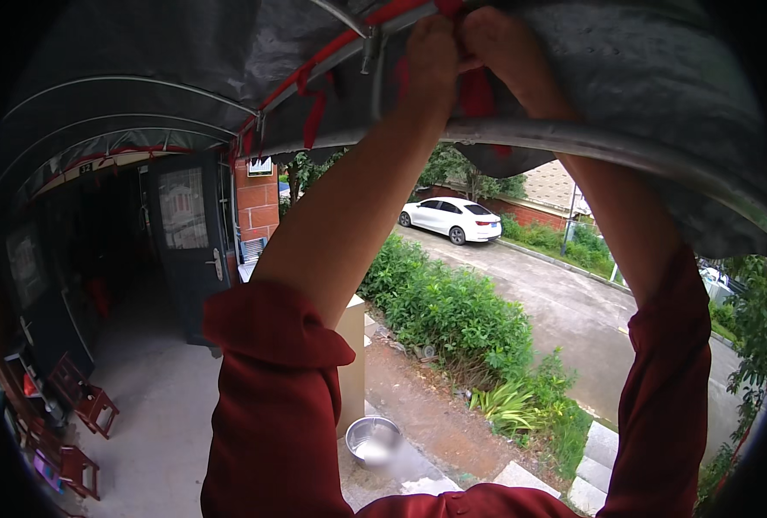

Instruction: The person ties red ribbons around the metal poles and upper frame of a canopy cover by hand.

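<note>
Both my arms reach up to the metal frame of a dark canopy. My left hand (434, 55) and my right hand (495, 39) are close together at the top of the view, at a red cloth strip (477, 97) that hangs down between my wrists. The fingers of both hands are bent at the strip, but their exact hold is hidden. More red cloth strips (314, 120) hang from the frame to the left. A curved metal tube (617, 139) crosses the view below my hands, and the dark canopy sheet (649, 71) spreads above and behind it.
A metal basin (374, 440) sits on the ground below. Wooden chairs (85, 395) stand at the left near an open dark door (189, 259). Green bushes (455, 311) line the road, where a white car (451, 219) is parked. A beige pillar (352, 362) stands beside my left arm.
</note>
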Demonstrator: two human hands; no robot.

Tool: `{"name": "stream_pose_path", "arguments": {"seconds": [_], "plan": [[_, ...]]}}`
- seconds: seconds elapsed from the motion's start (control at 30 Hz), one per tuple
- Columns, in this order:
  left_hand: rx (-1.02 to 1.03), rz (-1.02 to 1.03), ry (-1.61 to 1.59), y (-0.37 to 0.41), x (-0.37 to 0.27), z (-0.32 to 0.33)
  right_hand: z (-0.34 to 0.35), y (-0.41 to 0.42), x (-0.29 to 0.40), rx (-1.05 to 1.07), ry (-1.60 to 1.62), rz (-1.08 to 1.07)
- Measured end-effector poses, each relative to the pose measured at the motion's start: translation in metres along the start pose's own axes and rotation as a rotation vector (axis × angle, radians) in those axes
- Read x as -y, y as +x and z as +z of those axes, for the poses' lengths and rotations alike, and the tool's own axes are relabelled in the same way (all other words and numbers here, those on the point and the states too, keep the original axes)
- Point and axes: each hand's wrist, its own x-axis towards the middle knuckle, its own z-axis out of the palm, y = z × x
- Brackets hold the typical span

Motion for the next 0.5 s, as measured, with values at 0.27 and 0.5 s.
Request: {"name": "stream_pose_path", "arguments": {"seconds": [0.27,0.5], "plan": [[0.011,-0.099,-0.073,0.004,0.004,-0.001,-0.022,0.011,-0.012,0.205,-0.355,0.081],[-0.005,-0.088,-0.073,-0.001,-0.003,-0.004,0.003,-0.027,0.033,-0.168,-0.943,-0.227]]}}
